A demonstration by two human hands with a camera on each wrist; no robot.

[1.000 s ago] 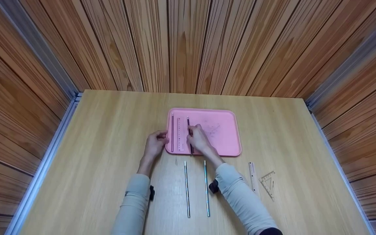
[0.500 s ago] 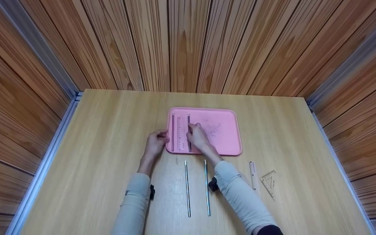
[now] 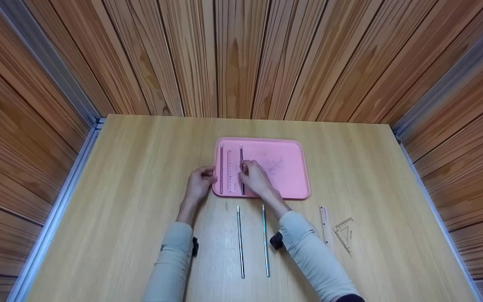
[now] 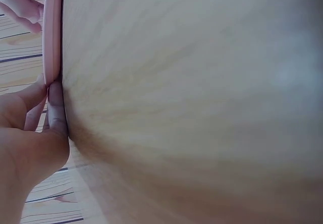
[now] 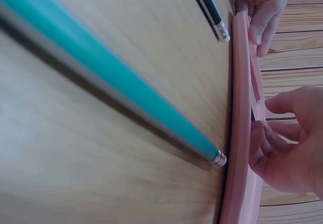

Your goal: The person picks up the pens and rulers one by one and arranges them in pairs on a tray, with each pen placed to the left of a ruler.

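A pink tray lies flat on the table. My left hand pinches its left rim; thumb and fingertips meet at the edge in the left wrist view. My right hand reaches over the tray's front, with curled fingers and thumb around a dark pencil lying lengthwise in it. How firmly it is held is hard to see. To its left in the tray are a pinkish ruler and another dark pencil, parallel to it.
In front of the tray lie a dark striped pencil and a teal pencil, side by side. Right of the right forearm are a second ruler and a clear set square. Wooden panels stand behind the table.
The pencil under my right hand has slid slightly away from me, from over the front rim to fully inside the tray. Lately the right hand has shifted back a little. My left hand stays put.
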